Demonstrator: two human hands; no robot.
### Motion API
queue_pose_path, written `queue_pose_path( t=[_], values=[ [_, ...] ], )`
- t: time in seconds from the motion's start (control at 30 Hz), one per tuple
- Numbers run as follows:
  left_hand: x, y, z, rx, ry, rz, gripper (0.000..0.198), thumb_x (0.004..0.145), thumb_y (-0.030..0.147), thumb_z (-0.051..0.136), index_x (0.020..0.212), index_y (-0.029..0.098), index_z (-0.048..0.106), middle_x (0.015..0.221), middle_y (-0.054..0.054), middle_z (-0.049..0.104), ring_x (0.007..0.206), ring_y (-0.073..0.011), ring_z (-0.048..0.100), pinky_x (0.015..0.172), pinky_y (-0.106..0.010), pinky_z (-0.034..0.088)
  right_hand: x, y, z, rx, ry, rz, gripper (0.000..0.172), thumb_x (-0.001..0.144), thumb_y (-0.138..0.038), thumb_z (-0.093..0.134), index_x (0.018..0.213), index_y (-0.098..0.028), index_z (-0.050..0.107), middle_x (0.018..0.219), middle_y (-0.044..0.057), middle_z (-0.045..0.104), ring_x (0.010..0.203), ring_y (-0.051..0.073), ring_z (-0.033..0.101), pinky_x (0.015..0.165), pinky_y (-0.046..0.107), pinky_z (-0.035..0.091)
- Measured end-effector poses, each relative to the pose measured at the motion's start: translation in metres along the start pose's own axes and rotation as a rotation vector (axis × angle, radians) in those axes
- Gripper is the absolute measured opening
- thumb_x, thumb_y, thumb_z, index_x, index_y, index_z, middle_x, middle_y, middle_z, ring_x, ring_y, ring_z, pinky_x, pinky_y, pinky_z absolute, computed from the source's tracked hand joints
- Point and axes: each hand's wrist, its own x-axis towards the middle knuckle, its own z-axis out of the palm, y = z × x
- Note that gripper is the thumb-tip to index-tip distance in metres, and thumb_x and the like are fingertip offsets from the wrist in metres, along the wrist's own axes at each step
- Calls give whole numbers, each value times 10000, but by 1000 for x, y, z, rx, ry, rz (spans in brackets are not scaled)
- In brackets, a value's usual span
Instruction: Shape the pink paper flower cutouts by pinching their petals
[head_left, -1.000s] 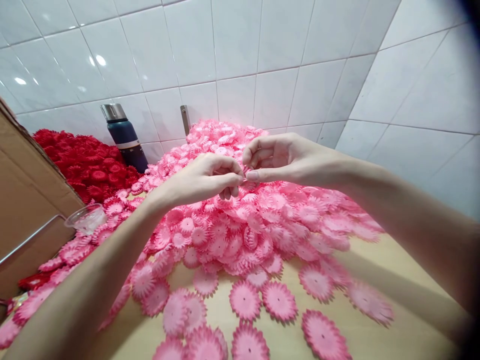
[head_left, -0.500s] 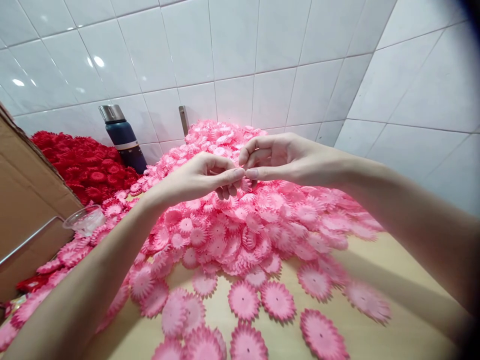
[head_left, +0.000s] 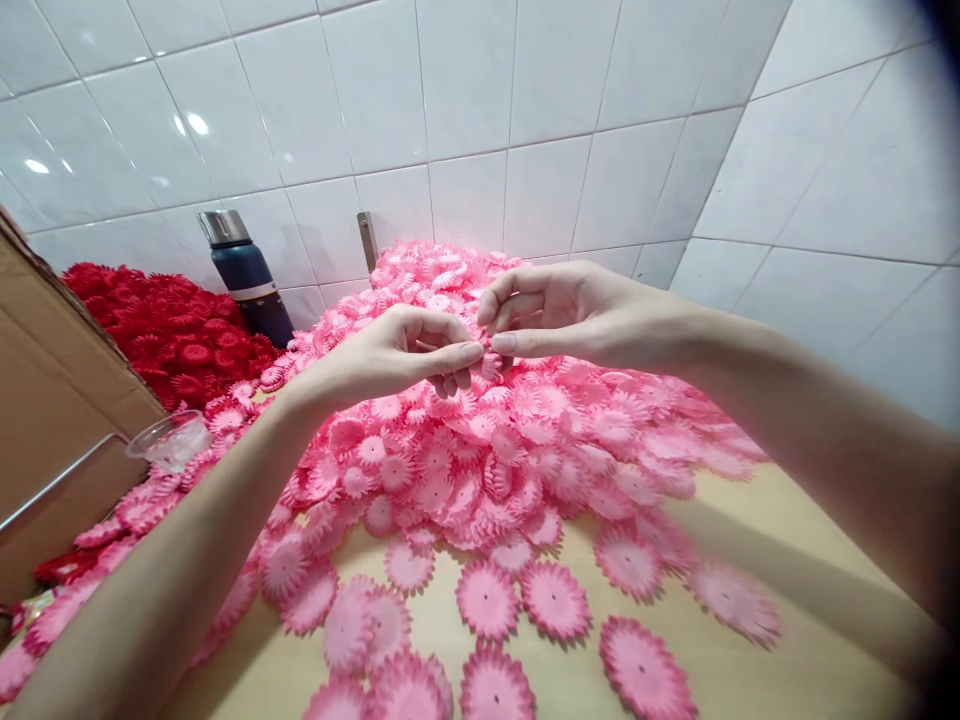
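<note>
Both my hands are raised over a big heap of pink fabric flower pieces [head_left: 480, 450] on a pale wooden table [head_left: 765, 590]. My left hand [head_left: 401, 350] is closed in a pinch, thumb against forefinger. My right hand [head_left: 562, 315] is also pinched, its thumb tip almost meeting the left fingertips. A small pink piece [head_left: 491, 362] shows just below the fingertips; what the fingers grip is too small to make out. Single flat pink flowers [head_left: 555, 600] lie scattered at the near edge of the heap.
A pile of red flower pieces [head_left: 165, 330] lies at the back left. A dark blue flask with a steel cap [head_left: 247, 275] stands against the white tiled wall. A cardboard box [head_left: 52, 400] rises on the left, with a clear plastic cup [head_left: 169, 438] beside it.
Both hands stay at nearly the same place, fingertips working close together. The view has shifted very slightly.
</note>
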Motion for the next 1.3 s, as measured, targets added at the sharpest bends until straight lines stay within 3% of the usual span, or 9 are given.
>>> queue_pose_path(
  t=[0.3,0.67,0.9,1.0,1.1,1.2,1.3],
  values=[
    [-1,8,4,36,77,26,229,840,331,693,726,132,693,639,-22,648,605,-98,604,582,-212,489,1,2,2,-38,98,13,294,762,-308,774,975,-184,615,796,47,732,753,184,706,653,302,558],
    [0,13,10,48,171,91,211,827,184,637,623,131,648,546,-10,603,515,-85,569,508,-214,446,1,6,-4,115,170,27,169,755,-229,782,882,-200,674,688,-13,704,653,120,659,647,256,531],
    [-4,2,-5,91,229,20,246,739,91,581,503,158,555,481,10,560,469,-83,519,471,-221,388,1,13,-19,231,559,-42,139,729,-36,708,729,-159,643,662,10,628,634,141,627,660,321,494],
    [-4,-4,-11,158,159,-70,287,743,128,596,484,165,478,456,33,471,454,-73,454,451,-217,333,0,16,-27,214,700,3,156,745,-27,687,709,-160,616,649,10,600,630,136,614,670,335,488],
    [-3,-6,-11,249,81,-125,346,747,247,694,517,165,448,496,57,391,468,-58,355,451,-219,261,-1,17,-27,139,596,63,143,742,-160,766,800,-162,636,720,43,665,668,165,650,682,352,512],
    [-1,-4,-5,280,106,-107,333,745,353,736,584,161,517,554,48,420,512,-68,359,472,-229,256,-1,12,-18,-27,417,120,206,757,-276,773,892,-179,651,774,63,714,689,187,673,661,356,532],
    [0,0,2,274,154,-70,343,789,435,698,629,154,582,580,37,439,530,-76,372,474,-236,250,0,2,-5,-103,257,115,177,803,-286,721,928,-185,646,815,60,724,712,175,673,674,341,547]
  ],
)
